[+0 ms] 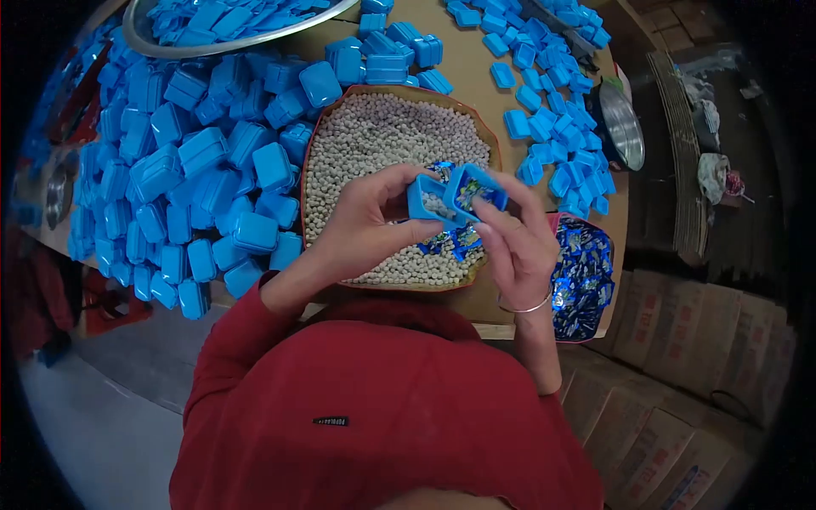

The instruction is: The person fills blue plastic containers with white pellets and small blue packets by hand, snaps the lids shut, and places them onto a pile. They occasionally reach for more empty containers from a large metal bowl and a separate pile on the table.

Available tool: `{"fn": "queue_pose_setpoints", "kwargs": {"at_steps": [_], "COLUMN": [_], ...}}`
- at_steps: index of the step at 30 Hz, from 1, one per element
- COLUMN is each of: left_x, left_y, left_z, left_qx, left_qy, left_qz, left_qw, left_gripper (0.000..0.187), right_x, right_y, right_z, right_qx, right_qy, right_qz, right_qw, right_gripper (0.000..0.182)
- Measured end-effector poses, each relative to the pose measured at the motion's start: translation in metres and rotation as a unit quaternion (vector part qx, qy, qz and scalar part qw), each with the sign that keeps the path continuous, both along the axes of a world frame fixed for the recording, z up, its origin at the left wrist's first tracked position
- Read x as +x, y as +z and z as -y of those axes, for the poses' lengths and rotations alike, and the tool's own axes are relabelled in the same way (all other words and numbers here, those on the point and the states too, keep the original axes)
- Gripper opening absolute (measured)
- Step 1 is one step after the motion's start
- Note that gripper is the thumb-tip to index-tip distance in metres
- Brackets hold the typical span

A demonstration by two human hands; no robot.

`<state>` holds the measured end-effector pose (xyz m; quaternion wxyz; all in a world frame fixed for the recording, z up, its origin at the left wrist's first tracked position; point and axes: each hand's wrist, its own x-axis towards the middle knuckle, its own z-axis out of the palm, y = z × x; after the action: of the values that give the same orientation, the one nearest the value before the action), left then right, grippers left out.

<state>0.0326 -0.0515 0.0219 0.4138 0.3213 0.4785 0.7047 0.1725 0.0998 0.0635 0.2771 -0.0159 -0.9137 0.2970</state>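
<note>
Over a tray (303,191) of small white round pellets (391,127), I hold a small blue plastic box (450,197) with its two halves spread apart. My left hand (370,225) grips the left half between thumb and fingers; white pellets lie inside it. Around the right half is my right hand (520,251), with fingertips reaching into it over a shiny, green-and-blue printed packet (467,194). More shiny blue packets (466,242) lie on the pellets just beneath the box.
Closed blue boxes (204,153) are heaped to the left, and open blue halves (552,127) at the right. A metal basin (136,42) of flat blue pieces stands at the back. Blue packets fill a container (582,340) at right. Cartons (680,331) stand beside the table.
</note>
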Motion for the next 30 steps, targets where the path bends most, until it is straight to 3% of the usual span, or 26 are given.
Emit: {"fn": "queue_pose_setpoints", "kwargs": {"at_steps": [1, 4, 10, 14, 17, 20, 21, 22, 23, 25, 27, 30], "left_x": [0.0, 0.001, 0.002, -0.001, -0.001, 0.0, 0.007, 0.01, 0.013, 0.017, 0.023, 0.017], "left_y": [0.001, 0.006, 0.012, 0.019, 0.015, 0.012, 0.016, 0.007, -0.008, -0.013, -0.015, -0.025], "left_z": [0.002, 0.005, 0.004, 0.007, 0.005, 0.007, 0.007, 0.005, 0.002, 0.002, 0.003, 0.004], "left_qx": [0.012, 0.007, 0.012, 0.007, 0.037, 0.088, 0.091, 0.048, 0.005, 0.014, 0.061, 0.043], "left_qy": [-0.016, -0.019, -0.037, -0.034, -0.043, -0.061, -0.023, 0.001, 0.027, 0.065, 0.077, 0.083], "left_qz": [0.039, -0.006, -0.057, -0.145, -0.118, 0.024, 0.065, 0.088, 0.11, 0.047, 0.004, -0.086], "left_qw": [0.999, 1.0, 0.998, 0.989, 0.991, 0.994, 0.993, 0.995, 0.994, 0.997, 0.995, 0.992], "left_gripper": [0.045, 0.045, 0.047, 0.052, 0.057, 0.058, 0.04, 0.034, 0.028, 0.02, 0.02, 0.021], "right_x": [0.0, -0.001, 0.001, 0.002, 0.002, -0.003, -0.006, -0.008, -0.009, -0.01, -0.013, -0.018], "right_y": [-0.001, -0.007, 0.0, 0.006, 0.012, 0.009, 0.002, -0.005, -0.012, -0.02, -0.03, -0.035], "right_z": [-0.002, -0.003, 0.0, -0.003, -0.002, 0.005, 0.007, 0.01, 0.009, 0.017, 0.021, 0.019], "right_qx": [-0.036, -0.14, -0.154, -0.099, -0.021, 0.099, 0.122, 0.143, 0.092, -0.138, -0.403, -0.368], "right_qy": [0.022, 0.062, 0.063, 0.085, 0.081, 0.065, 0.065, 0.065, 0.096, 0.053, 0.024, 0.031], "right_qz": [0.013, 0.031, 0.036, 0.026, 0.026, 0.008, 0.002, -0.003, -0.001, -0.003, 0.002, 0.058], "right_qw": [0.999, 0.988, 0.985, 0.991, 0.996, 0.993, 0.99, 0.988, 0.991, 0.989, 0.915, 0.928], "right_gripper": [0.025, 0.02, 0.021, 0.023, 0.026, 0.026, 0.025, 0.024, 0.026, 0.029, 0.033, 0.029]}}
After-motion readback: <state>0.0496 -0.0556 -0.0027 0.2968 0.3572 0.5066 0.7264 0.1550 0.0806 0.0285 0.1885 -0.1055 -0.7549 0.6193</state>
